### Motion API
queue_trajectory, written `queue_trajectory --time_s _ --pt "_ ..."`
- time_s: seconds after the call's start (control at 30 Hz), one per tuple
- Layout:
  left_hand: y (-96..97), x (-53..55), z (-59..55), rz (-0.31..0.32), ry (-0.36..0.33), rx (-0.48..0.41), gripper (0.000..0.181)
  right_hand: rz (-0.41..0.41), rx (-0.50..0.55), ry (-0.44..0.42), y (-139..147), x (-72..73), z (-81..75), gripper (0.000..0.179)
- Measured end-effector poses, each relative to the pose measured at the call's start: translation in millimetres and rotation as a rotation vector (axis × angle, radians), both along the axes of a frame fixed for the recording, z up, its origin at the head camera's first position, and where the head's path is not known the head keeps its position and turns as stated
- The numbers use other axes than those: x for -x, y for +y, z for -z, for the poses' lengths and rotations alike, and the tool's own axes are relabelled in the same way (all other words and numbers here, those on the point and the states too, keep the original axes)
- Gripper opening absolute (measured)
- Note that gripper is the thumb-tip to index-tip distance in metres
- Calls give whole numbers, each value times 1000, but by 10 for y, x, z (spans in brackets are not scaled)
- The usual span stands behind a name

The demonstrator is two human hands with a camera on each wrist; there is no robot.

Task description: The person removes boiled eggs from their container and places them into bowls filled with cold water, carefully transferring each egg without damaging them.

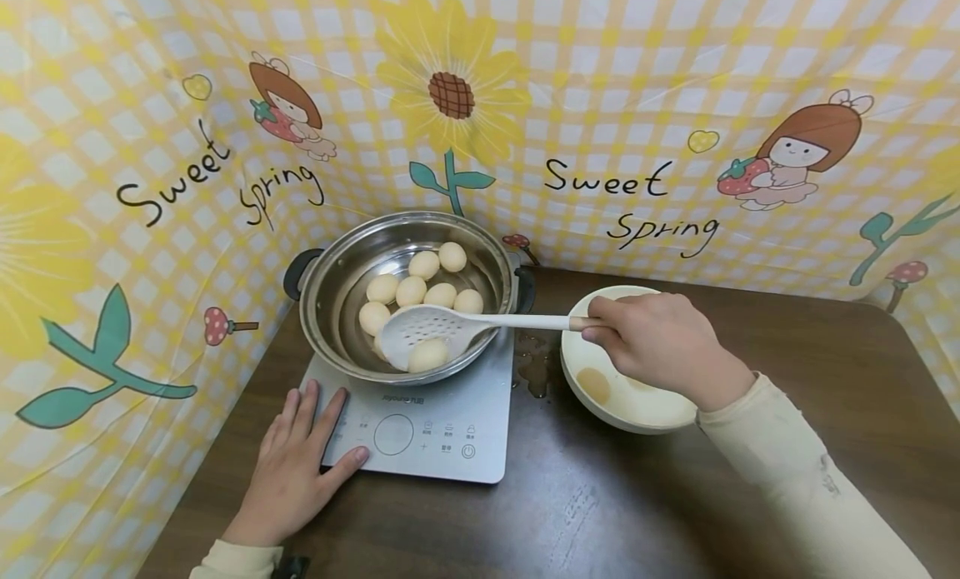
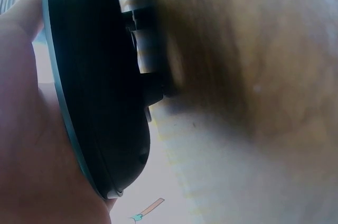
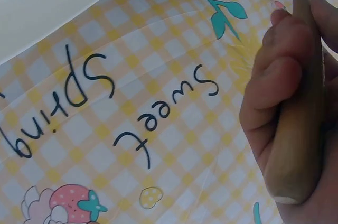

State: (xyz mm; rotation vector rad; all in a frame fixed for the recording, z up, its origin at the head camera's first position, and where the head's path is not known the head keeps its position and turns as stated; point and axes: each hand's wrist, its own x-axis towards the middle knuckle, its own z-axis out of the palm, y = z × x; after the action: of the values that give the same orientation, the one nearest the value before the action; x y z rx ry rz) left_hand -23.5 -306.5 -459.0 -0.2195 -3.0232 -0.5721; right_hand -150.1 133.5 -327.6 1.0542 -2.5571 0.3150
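Note:
In the head view my right hand [image 1: 663, 341] grips the wooden handle of a white slotted spoon [image 1: 525, 321] above a white bowl [image 1: 633, 411]. The spoon's perforated head reaches over the near side of a steel pot [image 1: 339, 329], with one egg [image 1: 428, 356] in it. Several pale eggs [image 1: 411, 291] lie inside the pot. Fingers spread, my left hand [image 1: 288, 471] rests on the front left corner of the induction cooker [image 1: 487, 446]. From the left wrist, the cooker's dark underside [image 2: 95, 86] shows beside that hand. The right wrist view shows fingers around the handle [image 3: 298, 129].
A brownish egg [image 1: 593, 386] sits in the bowl, partly below my right arm. Small water puddles [image 1: 534, 371] lie on the dark wooden table [image 1: 600, 504] between cooker and bowl. The pot has black side handles [image 1: 300, 273]. A yellow checked cloth [image 1: 615, 79] hangs behind.

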Motion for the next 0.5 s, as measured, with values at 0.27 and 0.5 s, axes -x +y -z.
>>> queue_trajectory --time_s 0.27,0.5 --pt "-1 0 7 -1 4 0 83 -6 -73 -81 -89 32 -67 26" --pt "-2 1 4 0 10 0 83 4 -99 -236 -150 68 -151 33"
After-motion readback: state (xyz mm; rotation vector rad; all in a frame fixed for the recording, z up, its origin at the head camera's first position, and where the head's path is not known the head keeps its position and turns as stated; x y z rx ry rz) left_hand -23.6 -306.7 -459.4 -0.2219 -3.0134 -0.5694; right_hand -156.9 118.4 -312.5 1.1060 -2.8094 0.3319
